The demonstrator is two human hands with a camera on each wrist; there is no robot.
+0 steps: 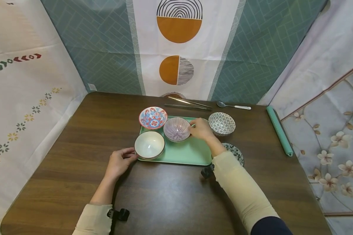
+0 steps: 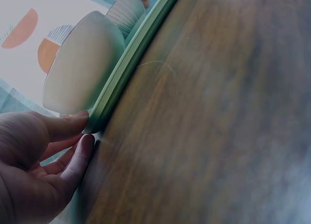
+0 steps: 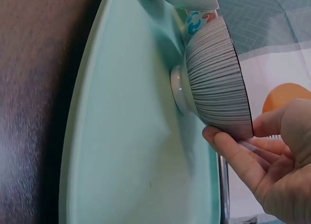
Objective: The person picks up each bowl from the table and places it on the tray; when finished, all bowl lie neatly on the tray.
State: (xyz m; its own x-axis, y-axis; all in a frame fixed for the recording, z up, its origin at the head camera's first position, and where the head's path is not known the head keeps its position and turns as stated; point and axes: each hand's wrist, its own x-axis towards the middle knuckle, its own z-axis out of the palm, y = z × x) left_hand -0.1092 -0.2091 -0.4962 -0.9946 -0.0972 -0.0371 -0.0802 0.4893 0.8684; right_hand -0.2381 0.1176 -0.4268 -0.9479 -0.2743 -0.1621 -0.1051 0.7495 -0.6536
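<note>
A green tray [image 1: 191,153] lies on the table, and my left hand [image 1: 119,163] pinches its near left corner, thumb [image 2: 73,121] on the rim and a finger below. Right beside that thumb stands a white bowl with a dark rim [image 1: 149,145]. My right hand [image 1: 202,129] holds the side of a purple-striped bowl [image 1: 176,129], its thumb at the rim and fingers under the wall. In the right wrist view the foot of this striped bowl [image 3: 218,78] is close over the tray. A red and blue patterned bowl [image 1: 153,117] sits at the tray's far left corner.
Right of the tray stands a black-and-white patterned bowl [image 1: 222,123]; a patterned plate [image 1: 235,152] is partly hidden under my right forearm. Metal chopsticks [image 1: 188,107] and a spoon [image 1: 233,106] lie at the back. A rolled green mat [image 1: 279,130] rests along the right edge.
</note>
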